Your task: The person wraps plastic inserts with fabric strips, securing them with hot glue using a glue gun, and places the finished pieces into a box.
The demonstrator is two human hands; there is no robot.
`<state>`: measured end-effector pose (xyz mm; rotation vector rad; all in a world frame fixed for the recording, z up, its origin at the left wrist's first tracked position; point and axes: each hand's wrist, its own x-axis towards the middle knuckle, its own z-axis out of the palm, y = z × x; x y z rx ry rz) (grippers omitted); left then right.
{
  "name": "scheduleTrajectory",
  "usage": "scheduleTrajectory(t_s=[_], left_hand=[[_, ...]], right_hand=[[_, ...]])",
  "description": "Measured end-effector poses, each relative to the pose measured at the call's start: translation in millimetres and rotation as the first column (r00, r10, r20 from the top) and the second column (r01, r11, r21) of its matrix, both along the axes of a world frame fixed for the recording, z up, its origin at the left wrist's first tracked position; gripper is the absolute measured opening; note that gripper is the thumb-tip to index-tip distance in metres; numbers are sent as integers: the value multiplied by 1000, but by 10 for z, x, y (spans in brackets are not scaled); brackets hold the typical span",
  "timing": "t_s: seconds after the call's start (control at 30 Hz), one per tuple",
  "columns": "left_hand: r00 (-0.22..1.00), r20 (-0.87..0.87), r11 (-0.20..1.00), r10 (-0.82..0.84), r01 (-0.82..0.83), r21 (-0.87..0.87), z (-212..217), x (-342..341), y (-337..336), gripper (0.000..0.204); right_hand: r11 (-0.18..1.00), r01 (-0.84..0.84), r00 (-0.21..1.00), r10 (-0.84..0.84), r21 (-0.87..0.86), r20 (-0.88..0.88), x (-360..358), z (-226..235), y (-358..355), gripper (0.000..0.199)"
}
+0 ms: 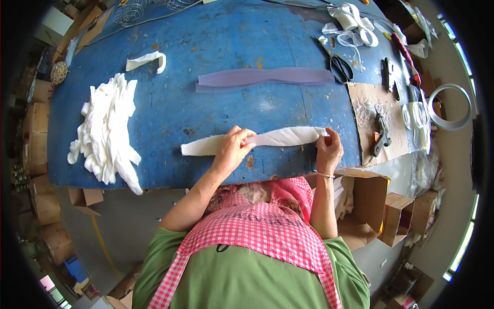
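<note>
A long white fabric strip point(290, 136) lies along the near edge of the blue table, wrapped partly in a thin sheer layer. My left hand point(234, 149) pinches it near its middle, fingertips closed on the cloth. At the strip's right end my right hand point(330, 150) grips the tip between thumb and fingers. The strip's left end rests flat on the table. Beyond it lies a stack of sheer lilac strips point(262, 76). Left of my hands is a heap of white fabric strips point(107, 131), and behind that one bent white strip point(146, 62).
Black scissors point(340, 68) lie right of the lilac strips. A glue gun point(380, 135) sits on a cardboard sheet point(368, 103) at the right. White ribbon rolls point(352, 20) are at the far right, wire frames point(128, 13) at the far left. An open cardboard box point(363, 206) stands below the table edge.
</note>
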<state>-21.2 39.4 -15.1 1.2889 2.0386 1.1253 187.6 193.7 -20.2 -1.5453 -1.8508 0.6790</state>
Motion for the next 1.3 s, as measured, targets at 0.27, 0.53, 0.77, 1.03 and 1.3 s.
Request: scheduleTrajectory(t_s=[0.27,0.53,0.77,1.03,1.3], left_hand=[[996,87,999,-29,26,33,27,-14,-22,39],[989,-112,996,-92,90,-27,78,-29,-4,45],[998,-32,996,-50,52,66,48,20,7,27],[997,-10,992,-82,83,91,-4,-18,-52,28],[996,30,994,-82,80,68,16,-32,-62,29]], right_hand=[[865,-452,653,155,-217,-742,-198,403,-367,40],[509,-853,457,622,-115,-636,-660,515,-823,48],[774,-593,757,442,-223,-481,-364,329,-552,31],[851,321,812,-473,415,342,1404,-173,790,40],[949,315,935,-305,-27,181,1669,-77,1221,35]])
